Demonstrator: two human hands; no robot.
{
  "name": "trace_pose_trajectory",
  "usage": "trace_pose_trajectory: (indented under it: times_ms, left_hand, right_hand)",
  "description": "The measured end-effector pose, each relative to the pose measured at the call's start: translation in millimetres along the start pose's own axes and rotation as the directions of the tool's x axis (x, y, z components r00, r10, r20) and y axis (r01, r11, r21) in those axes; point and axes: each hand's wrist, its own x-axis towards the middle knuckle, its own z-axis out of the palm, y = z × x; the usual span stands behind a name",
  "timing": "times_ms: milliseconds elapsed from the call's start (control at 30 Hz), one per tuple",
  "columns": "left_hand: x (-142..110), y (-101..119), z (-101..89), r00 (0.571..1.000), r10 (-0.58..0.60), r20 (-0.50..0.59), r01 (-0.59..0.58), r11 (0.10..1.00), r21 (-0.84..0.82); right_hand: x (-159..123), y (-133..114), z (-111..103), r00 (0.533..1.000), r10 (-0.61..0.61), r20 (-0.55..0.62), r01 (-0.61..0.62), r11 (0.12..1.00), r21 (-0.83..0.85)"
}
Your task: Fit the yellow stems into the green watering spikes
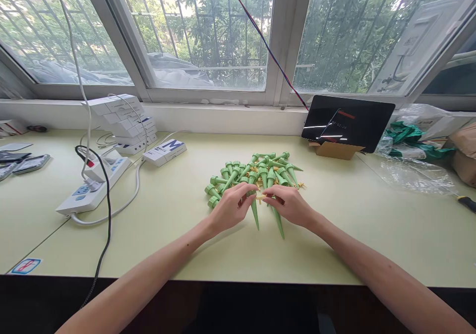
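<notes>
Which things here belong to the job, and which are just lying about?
In the job:
small yellow piece, held between left hand and right hand
green spikes
yellow bits among them

Seemingly lying about:
power strip
stacked white boxes
black screen
clear plastic

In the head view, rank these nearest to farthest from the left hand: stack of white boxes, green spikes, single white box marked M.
From the left hand:
1. Green spikes: heaped beside and beyond it.
2. Single white box: to its left, farther back.
3. Stack of white boxes: farther left, behind that box.
</notes>
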Motion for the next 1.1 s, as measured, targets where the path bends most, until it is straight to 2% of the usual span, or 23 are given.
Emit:
trace_pose_trajectory:
  times_ms: [300, 500, 700, 1100]
  left_hand:
    - [-0.1, -0.1, -0.4, 1.0, 0.001, 0.002, -0.001, 1.0, 0.007]
    - [-0.8, -1.3, 0.1, 1.0, 0.012, -0.002, -0.012, 1.0, 0.012]
    - [-0.2, -0.2, -0.9, 1.0, 0.0, 0.002, 0.0, 1.0, 0.004]
    - [0.4, 0.6, -1.7, 1.0, 0.006, 0.01, -0.006, 1.0, 0.018]
  right_hand:
    - [-0.3, 0.0, -0.7, 1.0, -0.018, 0.001, 0.018, 1.0, 0.018]
    - [0.8, 0.2, 0.6, 1.0, 0.004, 0.03, -0.004, 1.0, 0.009]
    - [-0.8, -0.6, 0.1, 0.999, 0.034, 0.004, -0.034, 0.999, 0.029]
    - [0.2, -0.3, 0.6, 1.0, -0.005, 0.023, 0.005, 1.0, 0.011]
